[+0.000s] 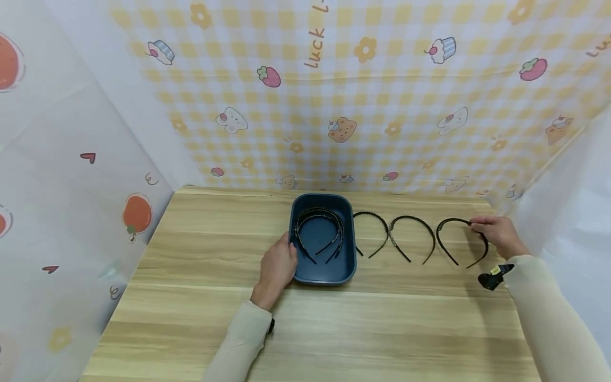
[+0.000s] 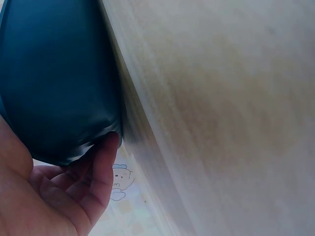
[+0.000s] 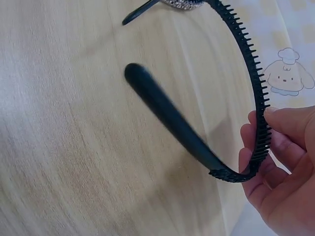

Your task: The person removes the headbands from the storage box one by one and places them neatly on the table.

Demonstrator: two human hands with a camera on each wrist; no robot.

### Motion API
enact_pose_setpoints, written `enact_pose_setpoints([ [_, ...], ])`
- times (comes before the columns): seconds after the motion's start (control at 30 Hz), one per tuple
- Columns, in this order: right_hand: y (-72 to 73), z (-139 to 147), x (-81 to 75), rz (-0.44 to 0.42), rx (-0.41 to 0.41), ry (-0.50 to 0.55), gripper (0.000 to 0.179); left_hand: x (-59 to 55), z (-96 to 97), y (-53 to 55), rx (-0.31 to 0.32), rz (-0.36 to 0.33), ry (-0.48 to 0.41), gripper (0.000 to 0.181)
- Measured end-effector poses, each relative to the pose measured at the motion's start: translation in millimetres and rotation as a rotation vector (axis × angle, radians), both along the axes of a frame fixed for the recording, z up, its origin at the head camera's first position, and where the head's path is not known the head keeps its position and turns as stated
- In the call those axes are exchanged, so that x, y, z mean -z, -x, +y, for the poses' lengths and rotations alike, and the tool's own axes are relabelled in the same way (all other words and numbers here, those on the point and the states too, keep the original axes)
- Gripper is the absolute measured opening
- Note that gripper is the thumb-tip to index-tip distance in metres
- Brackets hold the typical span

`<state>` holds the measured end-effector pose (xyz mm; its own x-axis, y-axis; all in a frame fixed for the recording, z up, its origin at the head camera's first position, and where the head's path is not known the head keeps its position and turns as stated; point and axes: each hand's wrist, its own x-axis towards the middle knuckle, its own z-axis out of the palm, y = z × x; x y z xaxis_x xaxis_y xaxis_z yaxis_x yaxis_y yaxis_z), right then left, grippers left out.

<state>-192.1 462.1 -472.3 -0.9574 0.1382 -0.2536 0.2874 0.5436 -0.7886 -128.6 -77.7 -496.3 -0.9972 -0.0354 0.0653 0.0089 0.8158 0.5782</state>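
My right hand (image 1: 496, 233) pinches a black toothed headband (image 3: 256, 98) along its right side, thumb on one face and fingers behind. Both ends of this headband show in the right wrist view, pointing away from the hand. At the left side of a dark blue plastic basin (image 1: 322, 278), my left hand (image 1: 279, 260) grips the wall, with fingers curled against its outside in the left wrist view. Inside the basin lie several black headbands (image 1: 340, 223), nested together, some with a speckled glitter finish.
Right of the basin, two more headbands lie in a row on the wooden table (image 1: 334, 334): one close by the basin wall (image 1: 385, 228), one in the middle (image 1: 431, 233). A patterned cloth (image 1: 315, 106) hangs behind the table, and white cloth stands at both sides.
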Motion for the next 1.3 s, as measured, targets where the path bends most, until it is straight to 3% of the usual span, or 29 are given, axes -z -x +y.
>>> enact_pose_setpoints([
  [0.7,0.7,0,13.6,0.027,0.0,-0.073,0.038,2.1,0.3,0.0,0.01,0.019,-0.009,0.042],
  [0.97,1.2,-6,13.5,0.019,0.06,-0.038,0.036,1.8,0.7,0.1,0.005,0.021,-0.009,0.042],
  [1.3,1.0,-5,14.5,0.014,0.03,-0.154,0.047,2.1,0.6,0.0,0.006,0.019,-0.006,0.042],
])
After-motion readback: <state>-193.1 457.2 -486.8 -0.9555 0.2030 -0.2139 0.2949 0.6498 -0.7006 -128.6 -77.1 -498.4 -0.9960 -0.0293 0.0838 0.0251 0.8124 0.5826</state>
